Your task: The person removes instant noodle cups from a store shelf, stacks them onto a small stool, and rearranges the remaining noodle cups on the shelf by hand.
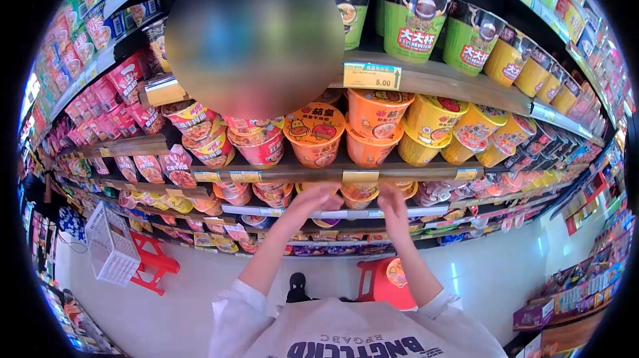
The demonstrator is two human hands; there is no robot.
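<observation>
Both of my hands are raised in front of the shelves of cup noodles. My left hand (314, 199) has its fingers stretched toward the right, with nothing visible in it, in front of a lower shelf. To the right, my right hand (393, 199) reaches up with its fingers apart, and I see nothing in it. Between the hands an orange noodle cup (359, 193) stands on the lower shelf. Above them, a single orange cup (314, 133) sits left of two stacked orange cups (375, 128). Yellow cups (429, 125) stand farther right.
A red stool (397, 291) with a cup on top stands on the floor near my right arm. At the left are a white basket (112, 251) and another red stool (156, 261). Green cups (414, 25) fill the upper shelf. A blurred patch covers the upper middle.
</observation>
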